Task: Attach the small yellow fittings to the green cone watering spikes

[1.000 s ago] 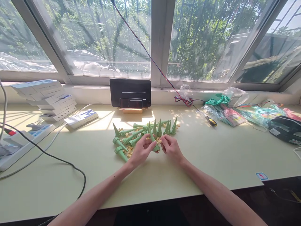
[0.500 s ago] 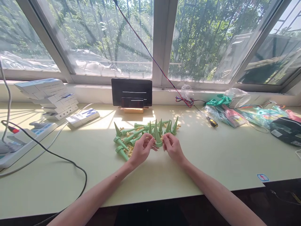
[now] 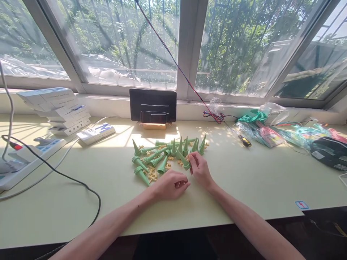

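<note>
A green watering spike [image 3: 183, 161], cone-shaped with a ribbed cap, leans to the upper left at the fingers of my right hand [image 3: 200, 169]. That hand is closed in a pinch at the spike's side, by a small yellow valve piece [image 3: 187, 158]. My left hand [image 3: 173, 185] rests low over the table, nearer me, with its fingers curled in; whatever is inside them, if anything, is hidden. Beyond the hands, several more green spikes [image 3: 140, 175] lie or stand upright, with small yellow T-shaped pieces [image 3: 152, 174] scattered among them.
A black tablet [image 3: 153, 101] and a phone stand at the back. White boxes [image 3: 62, 112] are stacked at left, near a power strip [image 3: 48, 153] and a black cable [image 3: 81, 186]. A screwdriver [image 3: 244, 140] and plastic bags [image 3: 268, 133] lie at right.
My left hand has come away from the spike and moved down towards me. The spike has tipped from upright to leaning left, still at my right hand.
</note>
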Available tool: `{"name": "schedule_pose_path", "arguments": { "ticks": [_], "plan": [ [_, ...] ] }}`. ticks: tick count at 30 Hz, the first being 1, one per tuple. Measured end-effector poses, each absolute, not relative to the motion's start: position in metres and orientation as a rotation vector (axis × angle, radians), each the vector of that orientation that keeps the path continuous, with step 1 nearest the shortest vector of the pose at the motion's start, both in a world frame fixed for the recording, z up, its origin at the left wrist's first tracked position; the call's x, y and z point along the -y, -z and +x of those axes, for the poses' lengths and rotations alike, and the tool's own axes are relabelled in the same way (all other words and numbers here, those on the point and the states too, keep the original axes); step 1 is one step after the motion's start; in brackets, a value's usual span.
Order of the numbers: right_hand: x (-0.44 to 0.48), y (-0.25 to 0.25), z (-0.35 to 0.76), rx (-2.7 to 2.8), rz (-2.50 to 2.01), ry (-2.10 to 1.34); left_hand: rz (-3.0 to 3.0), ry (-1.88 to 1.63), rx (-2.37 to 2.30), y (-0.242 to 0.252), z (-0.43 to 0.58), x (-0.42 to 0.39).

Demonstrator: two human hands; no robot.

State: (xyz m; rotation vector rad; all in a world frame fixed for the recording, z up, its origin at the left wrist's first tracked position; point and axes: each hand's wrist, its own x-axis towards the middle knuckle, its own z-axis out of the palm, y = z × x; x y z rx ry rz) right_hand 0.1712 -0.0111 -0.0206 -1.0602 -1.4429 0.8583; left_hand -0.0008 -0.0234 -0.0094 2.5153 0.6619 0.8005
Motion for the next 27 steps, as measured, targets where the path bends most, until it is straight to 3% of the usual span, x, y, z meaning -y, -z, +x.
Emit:
{"name": "schedule_pose_path", "arguments": {
  "ticks": [17,27],
  "plan": [
    [0.017,0.013,0.173,1.693,-1.190,-0.607,2.629,-0.785,-0.548,0.016,0.006,0.032],
    [0.015,-0.012,0.163,1.646,-1.125,-0.953,2.720,-0.818,-0.499,0.020,0.008,0.035]
  ]
}}
